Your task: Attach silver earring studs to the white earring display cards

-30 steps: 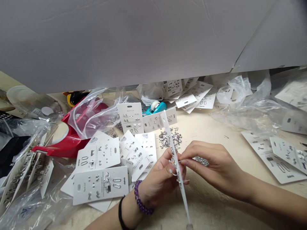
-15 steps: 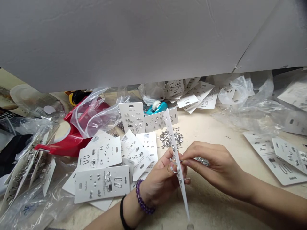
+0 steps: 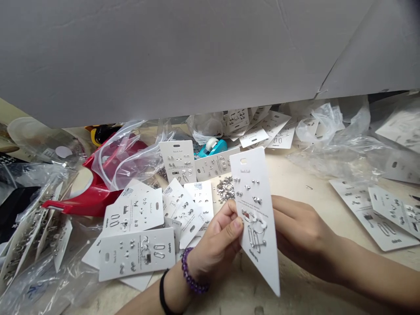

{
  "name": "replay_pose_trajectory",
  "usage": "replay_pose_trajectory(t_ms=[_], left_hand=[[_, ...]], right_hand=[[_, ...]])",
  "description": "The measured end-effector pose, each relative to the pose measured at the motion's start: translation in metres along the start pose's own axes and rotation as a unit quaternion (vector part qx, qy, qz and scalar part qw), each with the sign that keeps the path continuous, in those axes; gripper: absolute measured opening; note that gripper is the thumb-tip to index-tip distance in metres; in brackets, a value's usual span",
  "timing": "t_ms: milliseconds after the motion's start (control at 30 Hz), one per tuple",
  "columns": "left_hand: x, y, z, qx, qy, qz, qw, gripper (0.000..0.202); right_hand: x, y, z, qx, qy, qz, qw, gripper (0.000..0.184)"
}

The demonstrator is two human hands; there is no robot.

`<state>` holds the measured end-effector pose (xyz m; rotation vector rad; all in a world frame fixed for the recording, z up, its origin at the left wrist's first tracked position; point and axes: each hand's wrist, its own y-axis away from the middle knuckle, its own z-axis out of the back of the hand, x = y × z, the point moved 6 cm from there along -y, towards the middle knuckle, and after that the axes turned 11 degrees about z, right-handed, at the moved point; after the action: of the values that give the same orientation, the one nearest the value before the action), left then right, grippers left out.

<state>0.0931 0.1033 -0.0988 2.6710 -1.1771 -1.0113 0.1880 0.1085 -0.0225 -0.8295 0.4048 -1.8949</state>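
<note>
A white earring card [image 3: 254,214] with studs, hoops and paperclip-shaped earrings stands tilted upright before me, its front turned towards me. My left hand [image 3: 223,236] pinches its left edge, thumb on the front. Behind the card is my right hand [image 3: 298,232]; its fingertips are hidden by the card, so I cannot see what they touch or hold. A heap of small metal earring backs [image 3: 225,189] lies on the table just beyond the card. Left of my left hand, several filled earring cards [image 3: 137,253] overlap in a loose pile.
A teal tape dispenser [image 3: 212,148] stands at the back, beside an upright earring card [image 3: 177,162]. To the left are a red plastic holder [image 3: 88,199] and clear bags [image 3: 75,262]. More cards [image 3: 374,218] lie at the right. A grey panel [image 3: 183,57] overhangs the table [image 3: 295,175].
The card, edge-on before, has turned so its front faces me. My right hand's fingertips, visible at the card's back earlier, are now hidden behind it. The view has shifted slightly.
</note>
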Motion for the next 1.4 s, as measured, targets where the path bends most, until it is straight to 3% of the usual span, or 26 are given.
replay_pose_trajectory(t_ms=[133, 367, 633, 800, 1000, 1233, 1400], left_hand=[[-0.002, 0.001, -0.001, -0.048, 0.003, 0.003, 0.999, 0.016], [-0.001, 0.000, 0.004, -0.070, -0.022, -0.006, 0.997, 0.016], [0.005, -0.001, 0.006, -0.087, -0.025, 0.034, 0.995, 0.024], [0.007, -0.002, 0.008, -0.071, -0.015, 0.030, 0.997, 0.023], [0.007, -0.004, 0.000, 0.023, 0.072, 0.059, 0.995, 0.014], [0.003, -0.002, -0.003, 0.021, 0.091, 0.053, 0.994, 0.018], [0.006, -0.001, -0.001, -0.012, 0.066, 0.065, 0.996, 0.020]], right_hand=[[0.000, -0.001, 0.000, -0.025, 0.009, 0.012, 1.000, 0.013], [-0.001, 0.000, -0.001, -0.038, 0.011, 0.017, 0.999, 0.008], [-0.005, 0.004, -0.006, -0.027, 0.012, -0.004, 1.000, 0.013], [-0.005, 0.003, -0.006, -0.022, -0.001, -0.018, 1.000, 0.012], [-0.003, -0.002, -0.002, -0.045, -0.037, -0.054, 0.997, 0.011], [-0.001, -0.004, 0.003, -0.068, -0.039, -0.057, 0.995, 0.008], [-0.003, -0.004, -0.002, -0.059, -0.044, -0.070, 0.995, 0.010]])
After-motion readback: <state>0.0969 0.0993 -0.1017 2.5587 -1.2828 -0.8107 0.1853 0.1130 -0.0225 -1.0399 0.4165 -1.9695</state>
